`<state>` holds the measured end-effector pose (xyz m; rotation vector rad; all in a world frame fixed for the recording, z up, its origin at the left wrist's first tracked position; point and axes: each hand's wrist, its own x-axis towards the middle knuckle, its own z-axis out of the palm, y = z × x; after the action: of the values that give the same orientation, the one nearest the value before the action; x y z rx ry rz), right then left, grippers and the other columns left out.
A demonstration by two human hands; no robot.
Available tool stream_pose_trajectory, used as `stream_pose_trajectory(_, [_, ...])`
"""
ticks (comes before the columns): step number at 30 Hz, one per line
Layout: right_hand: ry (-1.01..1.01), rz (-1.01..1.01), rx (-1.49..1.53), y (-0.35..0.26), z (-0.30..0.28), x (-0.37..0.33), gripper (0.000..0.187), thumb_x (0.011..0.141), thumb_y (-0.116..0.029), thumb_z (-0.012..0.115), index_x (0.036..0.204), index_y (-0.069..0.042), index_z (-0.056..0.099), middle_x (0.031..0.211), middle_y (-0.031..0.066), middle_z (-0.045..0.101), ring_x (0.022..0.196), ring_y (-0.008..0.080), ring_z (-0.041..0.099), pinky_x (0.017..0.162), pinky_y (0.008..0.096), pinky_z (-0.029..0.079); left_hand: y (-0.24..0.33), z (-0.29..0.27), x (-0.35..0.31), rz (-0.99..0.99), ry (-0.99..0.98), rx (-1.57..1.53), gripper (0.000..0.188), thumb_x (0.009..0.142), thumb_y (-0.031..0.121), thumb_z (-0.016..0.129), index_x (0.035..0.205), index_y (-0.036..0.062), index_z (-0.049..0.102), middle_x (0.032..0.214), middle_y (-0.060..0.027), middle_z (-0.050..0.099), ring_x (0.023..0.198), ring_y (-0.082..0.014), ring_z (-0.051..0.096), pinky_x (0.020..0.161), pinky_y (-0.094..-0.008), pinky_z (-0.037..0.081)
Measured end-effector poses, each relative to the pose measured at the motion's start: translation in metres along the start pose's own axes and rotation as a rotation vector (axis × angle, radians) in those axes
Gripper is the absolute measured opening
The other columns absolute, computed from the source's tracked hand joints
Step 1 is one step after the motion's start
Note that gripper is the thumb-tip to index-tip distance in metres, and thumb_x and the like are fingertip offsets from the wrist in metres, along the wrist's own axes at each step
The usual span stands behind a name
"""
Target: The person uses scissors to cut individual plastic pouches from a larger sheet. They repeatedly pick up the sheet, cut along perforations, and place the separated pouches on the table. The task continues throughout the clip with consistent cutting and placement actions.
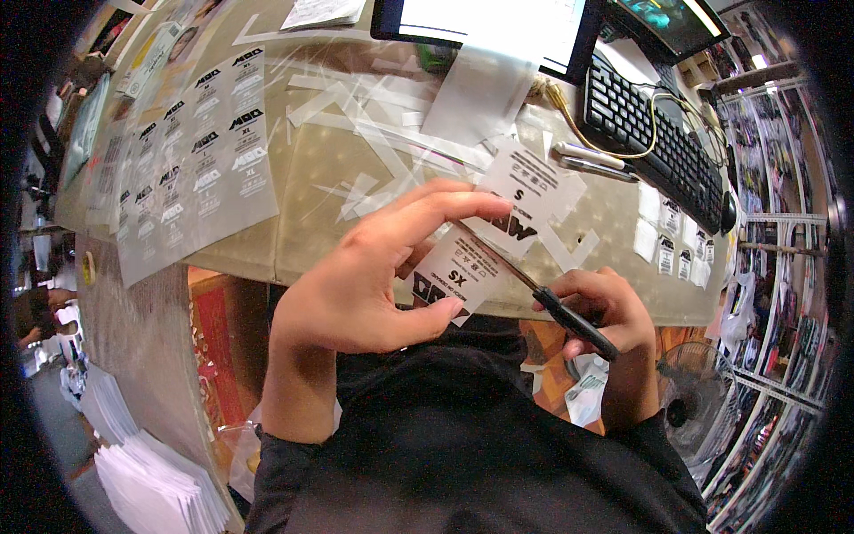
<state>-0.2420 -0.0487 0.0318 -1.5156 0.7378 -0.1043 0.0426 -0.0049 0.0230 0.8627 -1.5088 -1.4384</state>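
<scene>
My left hand (347, 276) pinches a small strip of pale film printed with black labels (471, 267) between thumb and fingers, just over the desk's near edge. The strip has a lower label by my thumb and an upper label (525, 191) beyond my index finger. In my right hand (618, 307) is a pair of scissors (574, 322) with black handles. Its blades point up and left across the film, between the two labels. How far the blades are apart is hard to tell.
A larger sheet of printed film (200, 209) lies on the desk (311, 227) at left. Clear offcut strips (382, 142) litter the middle. Small cut labels (667, 245) lie at right, below a black keyboard (654, 133). Pens (592, 160) and a monitor (427, 22) are farther back.
</scene>
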Motion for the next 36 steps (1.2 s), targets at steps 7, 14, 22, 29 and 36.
stream_pose_trajectory(7, [0.278, -0.148, 0.200, 0.031, 0.001, -0.022, 0.053, 0.065, -0.016, 0.082, 0.108, 0.001, 0.056, 0.066, 0.0027, 0.061, 0.053, 0.0076, 0.054, 0.046, 0.0206, 0.039, -0.016, 0.024, 0.011, 0.060, 0.304, -0.191, 0.073, 0.064, -0.008, 0.062, 0.132, -0.0041, 0.033, 0.132, -0.0129, 0.037, 0.109, -0.0203, 0.052, 0.085, -0.0287, 0.049])
stream_pose_trajectory(14, [0.853, -0.312, 0.474, 0.035, 0.050, -0.002, 0.066, 0.071, -0.003, 0.075, 0.126, -0.010, 0.040, 0.094, 0.0109, 0.064, 0.089, 0.0156, 0.061, 0.076, 0.0276, 0.047, -0.046, 0.101, 0.047, 0.173, 0.567, -0.123, 0.071, 0.071, -0.014, 0.060, 0.134, -0.0023, 0.028, 0.132, -0.0121, 0.031, 0.109, -0.0227, 0.050, 0.086, -0.0320, 0.050])
stream_pose_trajectory(22, [0.871, -0.277, 0.544, 0.040, 0.028, -0.039, 0.066, 0.072, -0.003, 0.074, 0.126, -0.007, 0.038, 0.102, 0.0144, 0.063, 0.091, 0.0141, 0.060, 0.075, 0.0255, 0.049, -0.031, 0.113, 0.048, -0.100, 0.020, 0.114, 0.080, 0.063, -0.010, 0.056, 0.136, 0.0028, 0.026, 0.132, -0.0121, 0.032, 0.111, -0.0218, 0.049, 0.085, -0.0306, 0.048])
stream_pose_trajectory(29, [0.637, -0.110, 0.456, 0.048, 0.012, -0.062, 0.064, 0.070, -0.004, 0.076, 0.124, -0.008, 0.040, 0.096, 0.0089, 0.064, 0.088, 0.0102, 0.059, 0.071, 0.0231, 0.048, -0.017, 0.127, 0.065, -0.231, -0.164, 0.162, 0.084, 0.060, -0.006, 0.061, 0.136, 0.0040, 0.028, 0.132, -0.0109, 0.031, 0.107, -0.0197, 0.048, 0.076, -0.0285, 0.048])
stream_pose_trajectory(36, [0.715, -0.054, 0.349, 0.068, 0.004, -0.086, 0.055, 0.072, -0.007, 0.075, 0.118, -0.007, 0.045, 0.087, 0.0038, 0.063, 0.079, 0.0075, 0.058, 0.067, 0.0216, 0.047, -0.023, 0.149, 0.082, -0.228, 0.003, 0.080, 0.077, 0.064, -0.013, 0.059, 0.135, 0.0014, 0.031, 0.134, -0.0125, 0.031, 0.075, -0.0086, 0.056, 0.058, -0.0199, 0.044])
